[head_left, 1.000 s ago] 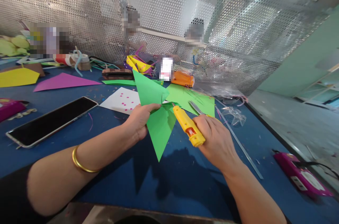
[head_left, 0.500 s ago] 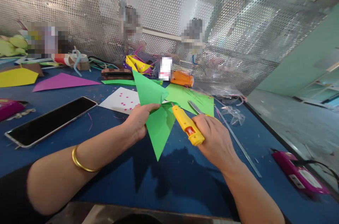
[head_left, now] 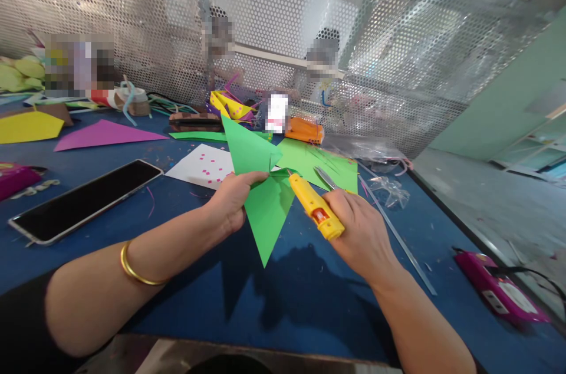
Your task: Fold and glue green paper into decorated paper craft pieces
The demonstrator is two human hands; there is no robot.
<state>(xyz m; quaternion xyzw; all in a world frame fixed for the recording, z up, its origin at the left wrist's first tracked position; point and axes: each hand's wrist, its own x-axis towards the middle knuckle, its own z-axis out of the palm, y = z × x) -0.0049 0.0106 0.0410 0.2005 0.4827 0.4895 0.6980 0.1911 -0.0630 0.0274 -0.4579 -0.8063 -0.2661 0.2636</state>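
My left hand (head_left: 232,200) pinches a folded piece of green paper (head_left: 267,215) at its middle, thumb in front, holding it above the table. The paper has pointed corners at top and bottom and a narrow fold on its right side. In my right hand (head_left: 360,229) is a yellow hot glue gun (head_left: 316,206), its nozzle pointing up and left at that fold. The tip is at or very near the paper; I cannot tell whether it touches. Scissors (head_left: 326,177) show their blades just beyond my right hand; their handles are mostly hidden.
On the blue table (head_left: 186,315), a smartphone (head_left: 88,200) lies left. Behind are white paper with pink dots (head_left: 201,164), a light green sheet (head_left: 340,167) and purple paper (head_left: 108,135). A clear glue stick (head_left: 409,253) and a magenta power strip (head_left: 499,288) lie right. Perforated metal mesh (head_left: 274,14) stands behind.
The glue gun has shifted slightly right along the paper's fold, with my right hand. My left hand and the green paper have stayed almost still.
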